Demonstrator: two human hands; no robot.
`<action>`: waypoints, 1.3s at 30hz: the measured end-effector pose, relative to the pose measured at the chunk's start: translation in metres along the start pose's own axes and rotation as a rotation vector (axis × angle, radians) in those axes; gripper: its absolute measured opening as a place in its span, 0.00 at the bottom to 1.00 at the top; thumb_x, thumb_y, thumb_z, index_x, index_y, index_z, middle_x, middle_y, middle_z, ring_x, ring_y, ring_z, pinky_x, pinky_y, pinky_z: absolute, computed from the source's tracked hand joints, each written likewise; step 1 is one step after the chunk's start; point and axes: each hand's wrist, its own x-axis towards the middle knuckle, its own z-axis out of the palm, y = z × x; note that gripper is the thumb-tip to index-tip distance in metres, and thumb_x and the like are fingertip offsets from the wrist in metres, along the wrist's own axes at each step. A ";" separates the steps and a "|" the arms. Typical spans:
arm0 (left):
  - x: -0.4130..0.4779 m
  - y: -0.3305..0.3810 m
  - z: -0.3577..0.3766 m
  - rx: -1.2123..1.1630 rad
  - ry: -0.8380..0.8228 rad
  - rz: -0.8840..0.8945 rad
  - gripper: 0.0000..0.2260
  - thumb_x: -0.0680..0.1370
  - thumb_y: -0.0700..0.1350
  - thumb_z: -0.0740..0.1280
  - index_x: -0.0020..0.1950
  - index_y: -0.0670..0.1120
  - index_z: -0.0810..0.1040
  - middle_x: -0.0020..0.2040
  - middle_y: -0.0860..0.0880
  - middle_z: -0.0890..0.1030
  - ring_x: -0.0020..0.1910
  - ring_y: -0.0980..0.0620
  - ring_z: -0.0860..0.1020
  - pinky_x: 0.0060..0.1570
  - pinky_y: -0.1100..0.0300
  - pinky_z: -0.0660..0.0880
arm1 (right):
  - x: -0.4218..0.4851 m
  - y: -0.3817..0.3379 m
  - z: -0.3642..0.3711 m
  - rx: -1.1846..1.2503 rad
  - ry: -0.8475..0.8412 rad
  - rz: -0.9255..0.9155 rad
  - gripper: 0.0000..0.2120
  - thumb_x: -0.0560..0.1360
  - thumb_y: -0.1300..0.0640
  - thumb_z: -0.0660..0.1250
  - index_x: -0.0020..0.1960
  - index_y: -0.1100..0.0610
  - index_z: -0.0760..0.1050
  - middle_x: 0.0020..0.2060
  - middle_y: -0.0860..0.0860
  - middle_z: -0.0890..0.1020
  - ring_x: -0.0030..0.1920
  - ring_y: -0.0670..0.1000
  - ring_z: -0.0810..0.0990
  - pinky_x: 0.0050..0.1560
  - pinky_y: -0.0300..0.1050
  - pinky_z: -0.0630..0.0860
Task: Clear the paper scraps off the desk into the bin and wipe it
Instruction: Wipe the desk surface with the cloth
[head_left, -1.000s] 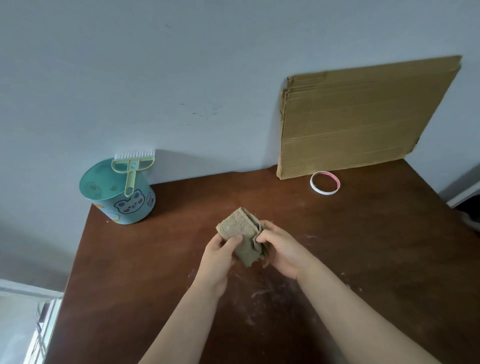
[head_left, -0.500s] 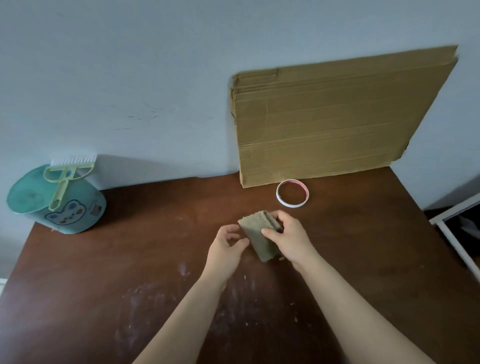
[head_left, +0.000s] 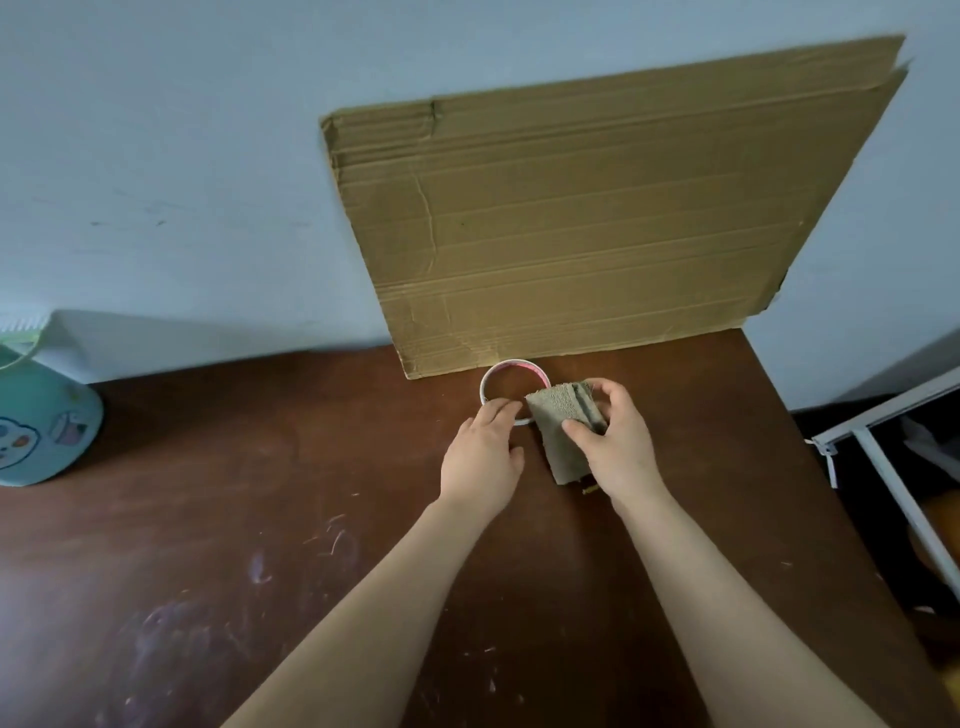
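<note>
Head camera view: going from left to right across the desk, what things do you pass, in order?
Bin → left hand → right hand gripping the cloth → white frame. The ring and the cardboard overlap these, so they are left out.

Flattened cardboard sheet (head_left: 597, 223) leaning on pale wall (head_left: 156, 156); white-and-pink ring (head_left: 514, 364) flat just below it; white frame (head_left: 894, 493) far right.

Desk (head_left: 234, 493) front and middle lie open. A cardboard sheet (head_left: 597, 218) leaning on the wall (head_left: 182, 156) blocks the back right, a tape ring (head_left: 514, 364) just before it. A bin (head_left: 47, 415) stands far left.
</note>
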 end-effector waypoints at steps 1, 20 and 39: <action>0.004 0.000 0.003 0.038 -0.002 0.003 0.22 0.77 0.43 0.63 0.71 0.49 0.66 0.70 0.53 0.66 0.64 0.49 0.69 0.60 0.58 0.68 | 0.001 0.002 -0.001 -0.008 -0.001 0.001 0.22 0.72 0.63 0.70 0.63 0.51 0.69 0.56 0.47 0.77 0.55 0.44 0.75 0.48 0.31 0.68; -0.061 -0.001 -0.012 0.267 -0.330 -0.004 0.06 0.75 0.47 0.65 0.50 0.49 0.78 0.48 0.50 0.80 0.48 0.47 0.78 0.47 0.56 0.75 | -0.022 -0.020 0.014 -0.039 0.169 -0.095 0.19 0.74 0.62 0.67 0.65 0.57 0.71 0.60 0.53 0.78 0.60 0.51 0.77 0.58 0.45 0.75; 0.030 -0.059 -0.066 -0.623 0.326 -0.394 0.23 0.74 0.54 0.68 0.66 0.47 0.70 0.61 0.49 0.75 0.57 0.54 0.74 0.59 0.59 0.70 | 0.010 -0.045 0.039 -0.416 0.129 -0.536 0.16 0.71 0.67 0.69 0.58 0.59 0.76 0.49 0.53 0.82 0.50 0.55 0.79 0.48 0.45 0.73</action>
